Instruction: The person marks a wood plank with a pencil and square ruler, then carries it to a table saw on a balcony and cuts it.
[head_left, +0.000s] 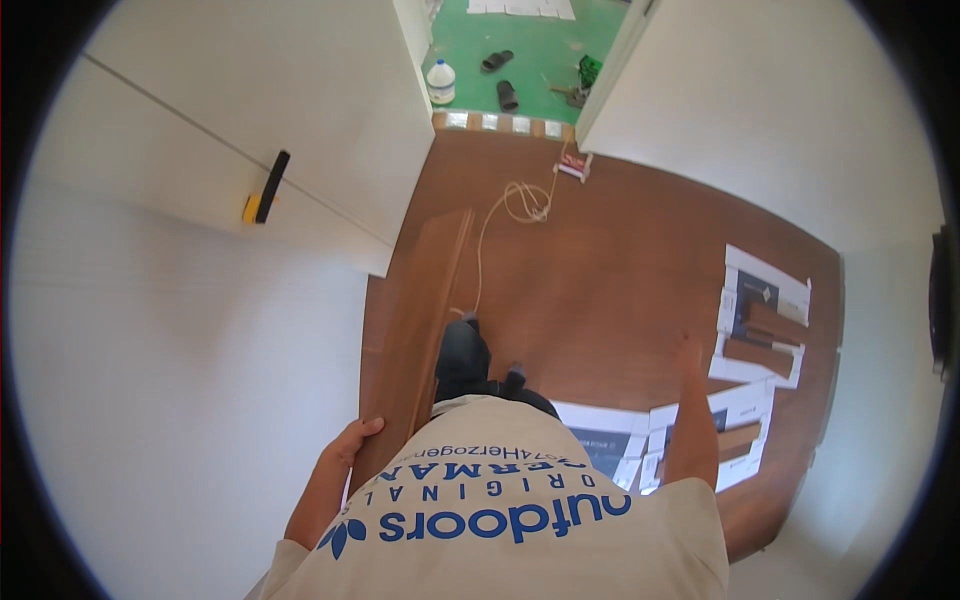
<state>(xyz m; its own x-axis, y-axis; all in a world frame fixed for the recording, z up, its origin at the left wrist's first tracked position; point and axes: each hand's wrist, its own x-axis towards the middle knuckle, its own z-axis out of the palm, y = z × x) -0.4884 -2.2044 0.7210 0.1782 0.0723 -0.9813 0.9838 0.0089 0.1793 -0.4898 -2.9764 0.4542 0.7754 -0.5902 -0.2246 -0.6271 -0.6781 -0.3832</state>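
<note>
Left hand (352, 438), at 7 o'clock: fingers curled on a long brown wooden floor plank (420, 330). Right hand (688, 352), at 4 o'clock: blurred, fingers' state cannot be told, over the brown laminate floor (600, 280).

Brown wood floor (610, 270) and what lies on it

A long brown plank (420, 330) lies along the floor's left edge by the white wall. Just right of the plank, a pale cord (500, 225) runs away from it, loops, and ends at a small white and red object (573, 167). Well to the right of the plank lie opened white cartons (760, 310) with short planks in them, with more white cartons (640, 440) nearer the plank.
</note>
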